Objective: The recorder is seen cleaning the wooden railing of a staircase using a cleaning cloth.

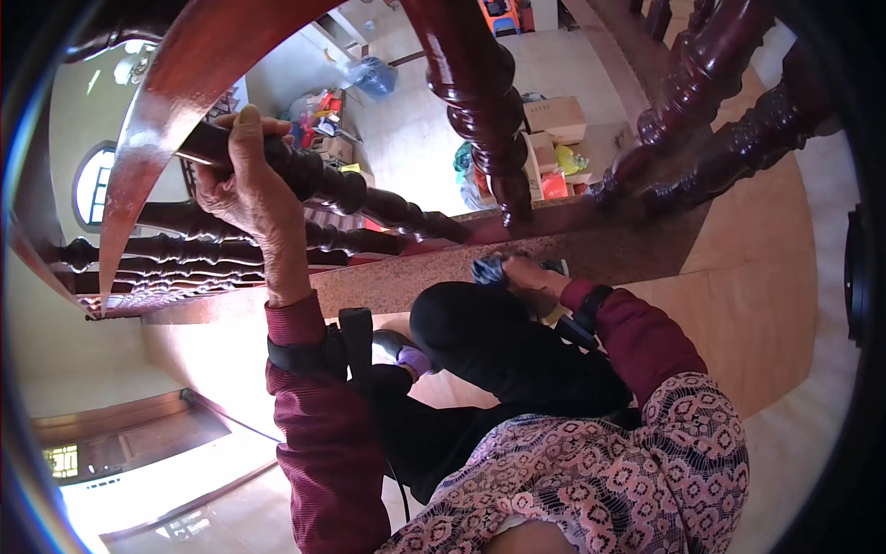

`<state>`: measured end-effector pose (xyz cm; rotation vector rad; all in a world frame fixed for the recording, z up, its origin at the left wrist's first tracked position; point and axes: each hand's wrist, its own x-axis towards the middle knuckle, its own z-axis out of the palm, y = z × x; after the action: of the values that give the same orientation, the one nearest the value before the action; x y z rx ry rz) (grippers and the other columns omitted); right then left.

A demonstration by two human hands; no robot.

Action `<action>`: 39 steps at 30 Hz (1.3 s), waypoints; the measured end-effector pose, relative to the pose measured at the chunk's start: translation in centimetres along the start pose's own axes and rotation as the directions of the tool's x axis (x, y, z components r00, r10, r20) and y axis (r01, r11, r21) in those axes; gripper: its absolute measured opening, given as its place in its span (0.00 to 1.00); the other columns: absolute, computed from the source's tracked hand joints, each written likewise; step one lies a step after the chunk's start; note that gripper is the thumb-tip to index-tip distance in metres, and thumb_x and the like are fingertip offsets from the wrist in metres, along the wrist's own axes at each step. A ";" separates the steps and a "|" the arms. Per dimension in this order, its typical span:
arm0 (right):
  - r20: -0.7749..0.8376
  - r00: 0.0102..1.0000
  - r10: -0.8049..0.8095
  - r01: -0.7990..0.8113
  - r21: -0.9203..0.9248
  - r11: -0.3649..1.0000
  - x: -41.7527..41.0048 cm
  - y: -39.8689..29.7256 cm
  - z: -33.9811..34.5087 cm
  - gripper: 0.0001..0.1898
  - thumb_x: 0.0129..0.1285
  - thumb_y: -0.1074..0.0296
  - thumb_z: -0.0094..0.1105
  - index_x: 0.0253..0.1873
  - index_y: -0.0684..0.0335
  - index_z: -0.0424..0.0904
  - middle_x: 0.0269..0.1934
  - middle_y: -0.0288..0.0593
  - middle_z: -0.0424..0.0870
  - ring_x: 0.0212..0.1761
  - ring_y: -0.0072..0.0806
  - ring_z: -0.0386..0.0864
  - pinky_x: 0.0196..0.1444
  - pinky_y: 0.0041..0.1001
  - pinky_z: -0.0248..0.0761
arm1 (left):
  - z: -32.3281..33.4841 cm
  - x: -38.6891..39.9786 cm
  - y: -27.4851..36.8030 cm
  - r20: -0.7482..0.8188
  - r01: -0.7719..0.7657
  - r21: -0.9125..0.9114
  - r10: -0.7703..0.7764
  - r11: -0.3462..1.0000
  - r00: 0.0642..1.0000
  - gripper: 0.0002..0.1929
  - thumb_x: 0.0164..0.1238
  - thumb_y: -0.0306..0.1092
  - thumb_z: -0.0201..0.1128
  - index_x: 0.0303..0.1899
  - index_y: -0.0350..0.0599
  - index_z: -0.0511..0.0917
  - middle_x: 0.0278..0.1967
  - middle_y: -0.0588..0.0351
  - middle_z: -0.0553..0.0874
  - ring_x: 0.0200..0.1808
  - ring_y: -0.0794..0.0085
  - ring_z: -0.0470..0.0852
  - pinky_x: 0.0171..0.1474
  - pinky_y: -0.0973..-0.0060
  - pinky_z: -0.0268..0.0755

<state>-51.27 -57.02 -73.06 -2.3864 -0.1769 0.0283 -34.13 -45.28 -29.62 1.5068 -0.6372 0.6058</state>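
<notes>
My left hand [252, 173] is wrapped around a glossy dark-red turned wooden baluster [349, 190], close under the broad curved handrail [156, 128]. Low down, my right hand [529, 272] presses a bunched dark grey-blue cloth [489, 268] onto the speckled brown stone curb [394, 287] at the foot of the railing. My raised knee in black trousers [457, 322] is close to that hand and hides part of it. Another thick baluster [477, 104] rises from the curb just beyond the cloth.
More balusters stand at the right [734, 152] and in a row at the left [201, 249]. Through the railing, a lower floor holds cardboard boxes [556, 119], a blue plastic bag [374, 76] and a coloured stool [501, 17]. My dark shoe [394, 343] rests beside the curb on pale tiles.
</notes>
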 end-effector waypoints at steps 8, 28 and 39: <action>-0.358 0.931 -0.066 -0.012 -0.214 0.977 7.2 -6.3 -6.2 0.29 0.55 0.64 0.53 0.64 0.62 0.63 0.62 0.53 0.66 0.64 0.48 0.62 0.67 0.42 0.53 | 0.3 -0.7 0.6 -0.027 0.083 -0.068 -0.085 0.994 0.996 0.07 0.56 0.31 0.61 0.30 0.39 0.75 0.22 0.54 0.81 0.23 0.73 0.78 0.30 0.77 0.74; -0.034 0.977 -0.212 0.174 -0.455 0.874 -8.1 -0.7 -12.8 0.14 0.53 0.69 0.50 0.45 0.66 0.71 0.39 0.49 0.71 0.42 0.40 0.72 0.44 0.36 0.65 | 0.0 -0.4 0.1 -0.026 0.053 -0.063 -0.055 0.997 0.998 0.07 0.57 0.32 0.64 0.30 0.40 0.76 0.20 0.56 0.82 0.21 0.80 0.76 0.31 0.83 0.70; -0.308 0.950 0.051 -0.296 -0.837 0.460 -3.7 3.7 -9.2 0.14 0.57 0.68 0.46 0.47 0.64 0.72 0.40 0.47 0.74 0.45 0.40 0.71 0.49 0.39 0.60 | 0.9 -0.7 0.7 -0.033 0.101 -0.086 -0.104 0.991 0.994 0.07 0.57 0.31 0.62 0.30 0.38 0.75 0.19 0.53 0.81 0.21 0.76 0.78 0.30 0.78 0.75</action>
<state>-53.83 -66.43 -68.88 -3.4273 0.2638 -0.3497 -35.14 -46.16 -29.63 1.4370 -0.5464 0.5207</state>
